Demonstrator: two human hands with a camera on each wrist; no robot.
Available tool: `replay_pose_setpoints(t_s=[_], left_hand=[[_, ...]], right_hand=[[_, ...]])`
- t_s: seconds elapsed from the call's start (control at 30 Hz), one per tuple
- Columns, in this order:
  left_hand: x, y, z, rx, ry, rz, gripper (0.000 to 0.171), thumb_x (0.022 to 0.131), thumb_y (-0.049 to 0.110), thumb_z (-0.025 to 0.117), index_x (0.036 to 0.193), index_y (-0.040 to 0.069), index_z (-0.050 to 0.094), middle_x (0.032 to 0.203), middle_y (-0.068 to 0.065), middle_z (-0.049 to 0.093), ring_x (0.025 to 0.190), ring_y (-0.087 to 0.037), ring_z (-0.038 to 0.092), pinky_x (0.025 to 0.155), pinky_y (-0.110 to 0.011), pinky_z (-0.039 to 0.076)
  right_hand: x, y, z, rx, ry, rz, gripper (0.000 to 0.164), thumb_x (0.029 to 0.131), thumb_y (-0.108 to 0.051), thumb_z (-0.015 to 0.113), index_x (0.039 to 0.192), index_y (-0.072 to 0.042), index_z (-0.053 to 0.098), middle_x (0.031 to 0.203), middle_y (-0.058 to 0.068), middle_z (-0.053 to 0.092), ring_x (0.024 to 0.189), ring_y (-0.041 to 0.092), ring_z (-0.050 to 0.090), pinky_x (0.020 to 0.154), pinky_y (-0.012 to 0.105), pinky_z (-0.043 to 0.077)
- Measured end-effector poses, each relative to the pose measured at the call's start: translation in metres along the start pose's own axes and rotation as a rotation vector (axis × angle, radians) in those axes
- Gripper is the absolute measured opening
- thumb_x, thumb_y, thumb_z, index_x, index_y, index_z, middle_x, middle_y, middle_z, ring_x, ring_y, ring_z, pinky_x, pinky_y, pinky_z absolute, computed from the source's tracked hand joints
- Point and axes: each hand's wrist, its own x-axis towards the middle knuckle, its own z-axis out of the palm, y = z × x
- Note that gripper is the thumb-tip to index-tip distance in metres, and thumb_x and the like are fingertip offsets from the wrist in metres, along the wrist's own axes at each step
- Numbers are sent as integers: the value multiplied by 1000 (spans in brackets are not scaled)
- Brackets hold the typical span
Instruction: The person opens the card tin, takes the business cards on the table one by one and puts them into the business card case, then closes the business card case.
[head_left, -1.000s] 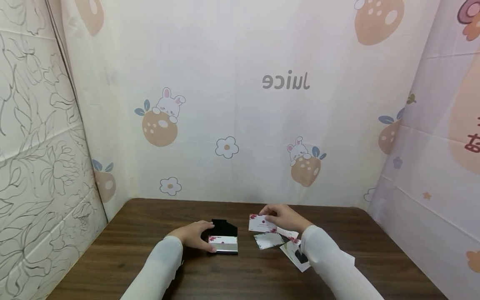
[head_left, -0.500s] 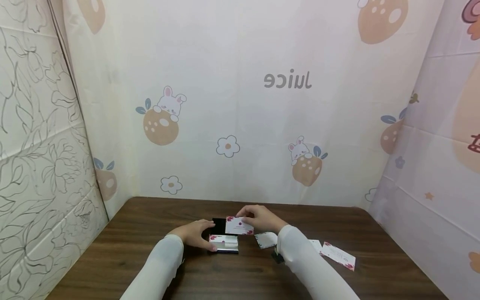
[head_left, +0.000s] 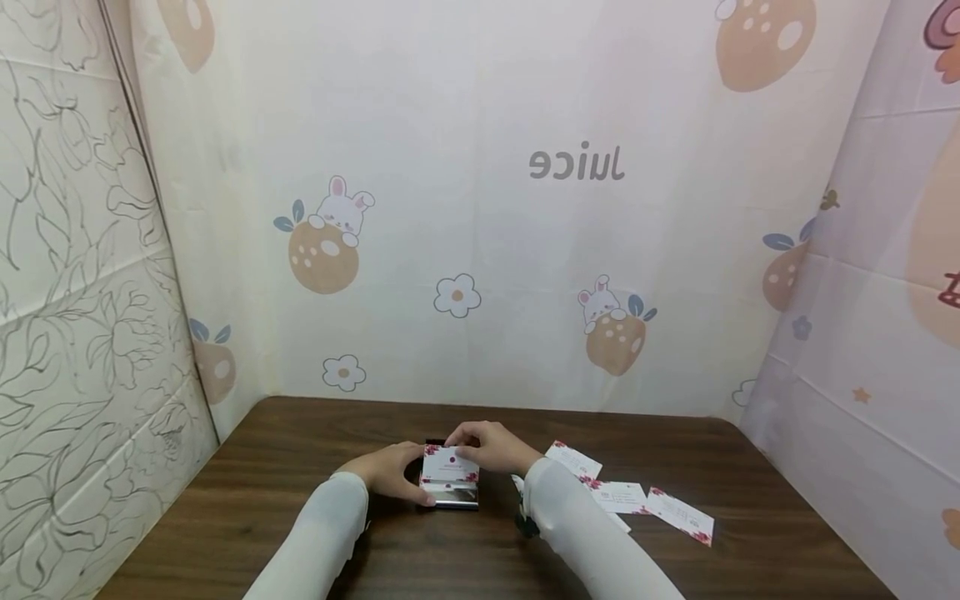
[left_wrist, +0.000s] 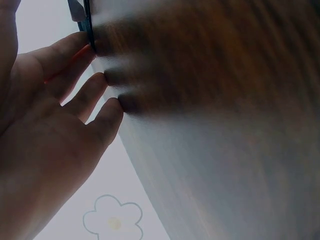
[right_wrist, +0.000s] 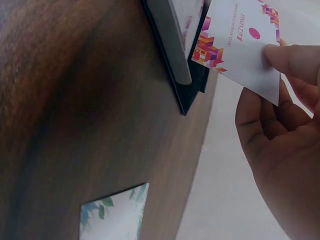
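White card (head_left: 442, 468) is being pinched by right hand (head_left: 497, 448) over silver-and-black case (head_left: 456, 497); left hand (head_left: 384, 471), fingers relaxed, is touching case's left side; loose cards (head_left: 681, 515) lying right.

the left hand (left_wrist: 50, 130) touches a dark-edged object (left_wrist: 82, 15) above it; right of it, brown tabletop (left_wrist: 225, 125); below it, an outlined flower (left_wrist: 114, 223).

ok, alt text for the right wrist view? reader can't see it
A right hand pinches a white card with pink and orange printed corners, beside a black-and-silver case with another card in it. Lower in the picture, a leaf-print card, cut off by the frame, lies on a brown tabletop.
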Motion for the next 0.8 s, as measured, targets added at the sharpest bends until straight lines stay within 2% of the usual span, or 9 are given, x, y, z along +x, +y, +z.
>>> replay_pose_setpoints(t_s=[0.2,0.33,0.57,0.8], left_hand=[[-1,1,-1,14,-1,-5,95,76,56,82,145,1,48,147,-14,48,136,-32,44,107,-53,38],[-2,3,-1,13,-5,-6,94,77,55,82,146,2,48,148,-13,47,136,-32,44,107,-54,38],[-5,6,-2,-2,-4,14,90,77,51,83,145,4,49,147,-15,47,135,-33,44,107,-55,38],[-5,4,-2,-6,0,23,90,77,51,83,146,5,49,147,-15,46,136,-33,43,107,-54,38]], right_hand=[[-1,-2,5,15,-14,19,14,99,-15,65,109,-23,71,95,-12,63,86,12,55,80,31,49],[1,1,9,1,-17,32,14,99,-15,65,109,-24,71,94,-13,63,86,10,55,80,29,49],[2,2,15,-50,-22,-15,12,97,-11,67,105,-19,71,90,-12,63,81,7,56,77,26,50],[0,0,16,-78,-30,-13,13,97,-10,67,105,-19,71,88,-14,62,81,5,55,77,26,49]])
